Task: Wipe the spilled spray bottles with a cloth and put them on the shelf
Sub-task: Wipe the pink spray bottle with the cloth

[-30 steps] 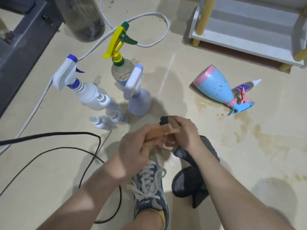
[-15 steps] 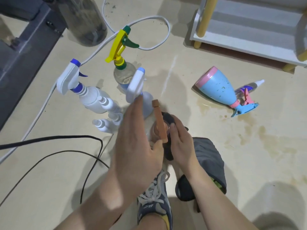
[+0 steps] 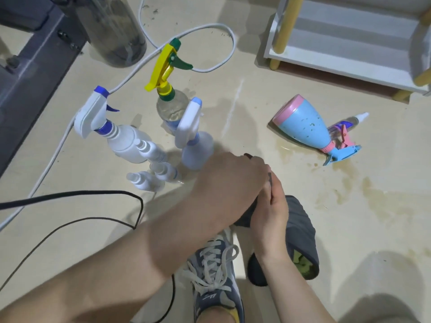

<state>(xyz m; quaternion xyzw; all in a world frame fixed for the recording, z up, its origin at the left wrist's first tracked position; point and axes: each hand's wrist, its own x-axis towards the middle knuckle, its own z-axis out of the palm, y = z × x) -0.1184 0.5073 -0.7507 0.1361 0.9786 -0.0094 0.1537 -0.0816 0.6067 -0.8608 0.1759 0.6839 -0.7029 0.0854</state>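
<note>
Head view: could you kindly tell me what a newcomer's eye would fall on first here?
The blue and pink spray bottle lying on its side at right, in a brownish spill on the floor, stands out first. At left a cluster of spray bottles stands upright, the yellow-triggered bottle among them. In the centre the left hand and right hand meet over a dark grey cloth.

Upright trigger spray bottles, three: white bottle [image 3: 126,141], yellow-headed bottle [image 3: 171,106], pale-blue bottle [image 3: 197,150]. Small white bottles [image 3: 164,170] beside them, three. Lying on the floor, two: blue-and-pink bottle [image 3: 303,127], small clear bottle [image 3: 349,121]. Hands, two: left [image 3: 228,180], right [image 3: 272,206]. Grey cloth [image 3: 300,224], one. Shelf [image 3: 338,64], one. Shoe [image 3: 217,287], one.
</note>
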